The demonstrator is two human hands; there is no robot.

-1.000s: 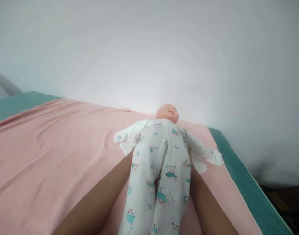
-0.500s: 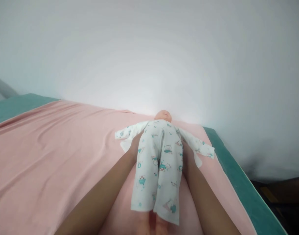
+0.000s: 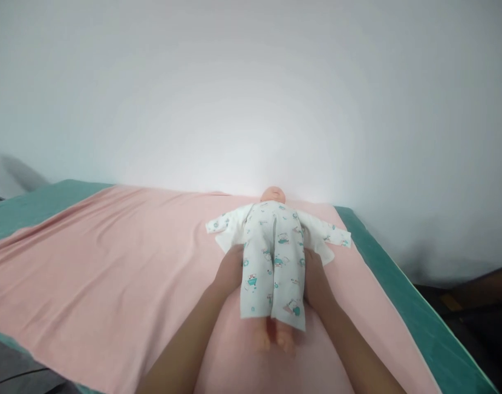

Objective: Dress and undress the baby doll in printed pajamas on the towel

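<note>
A baby doll (image 3: 272, 193) lies on its back on a pink cloth, head away from me and bare feet (image 3: 286, 342) toward me. White printed trousers (image 3: 257, 298) cover its legs down to the ankles. Its white long-sleeved top (image 3: 234, 221) spreads out at both sides, arms stretched outward. Along the left edge of the trousers rests my left hand (image 3: 231, 269), its fingers mostly hidden by the fabric. On the opposite edge my right hand (image 3: 313, 273) touches the trouser leg, fingers likewise tucked out of sight.
The pink cloth (image 3: 123, 273) lies wrinkled over a green sheet (image 3: 398, 295) that shows at both sides. Behind it rises a white wall (image 3: 251, 98). A dark grey item (image 3: 21, 366) is at the lower left, and dark brown furniture (image 3: 476, 298) stands at right.
Both hands have slid from the doll's waist down along the trouser legs toward me. The view has shifted, and the doll's feet now show fully.
</note>
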